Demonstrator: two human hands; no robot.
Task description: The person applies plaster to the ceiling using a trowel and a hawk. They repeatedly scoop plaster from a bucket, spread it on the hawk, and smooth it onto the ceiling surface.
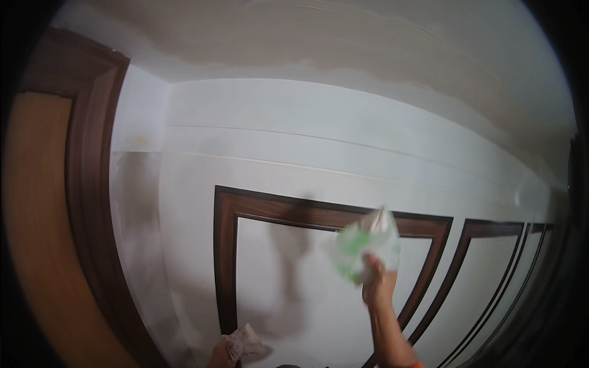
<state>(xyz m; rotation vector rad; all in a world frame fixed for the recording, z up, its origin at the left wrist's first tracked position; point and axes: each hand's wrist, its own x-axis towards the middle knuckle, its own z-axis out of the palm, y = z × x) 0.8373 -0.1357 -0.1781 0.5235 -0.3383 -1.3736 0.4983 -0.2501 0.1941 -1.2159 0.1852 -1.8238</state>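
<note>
My right hand [377,283] is raised in front of the wall, its fingers closed on a thin white-and-green sheet [362,245]. This sheet looks like plastic or a bag, but motion blurs it and its exact kind is unclear. At the lower edge my left hand [221,356] grips a crumpled pale pinkish cloth [245,341], beside the lower left of a dark brown wooden frame [226,264] on the wall. Only part of the left hand shows. I cannot tell whether the sheet touches the wall.
A brown wooden door frame [98,153] with a lighter door panel [37,214] stands on the left. More brown frame moulding [457,270] runs along the white wall [202,178] at right. Above is a ceiling [343,43] with beige patches.
</note>
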